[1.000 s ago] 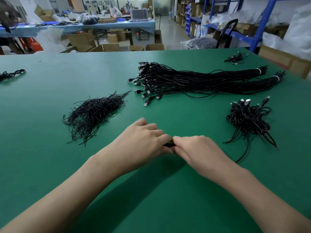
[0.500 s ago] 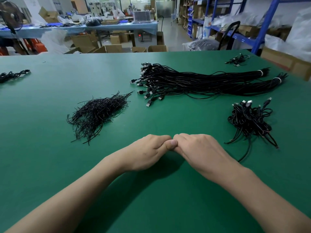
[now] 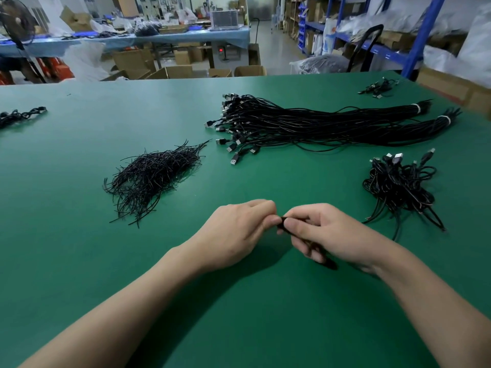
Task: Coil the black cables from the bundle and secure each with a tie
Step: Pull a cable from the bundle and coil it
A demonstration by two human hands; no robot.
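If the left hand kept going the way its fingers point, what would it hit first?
The left hand would meet the black cable pinched at its fingertips, then likely the right hand just behind.

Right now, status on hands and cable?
Both hands grip one cable: left hand, right hand. Mostly hidden in the grip; tie state unclear. Nothing in the way; bundle and pile of ties lie apart.
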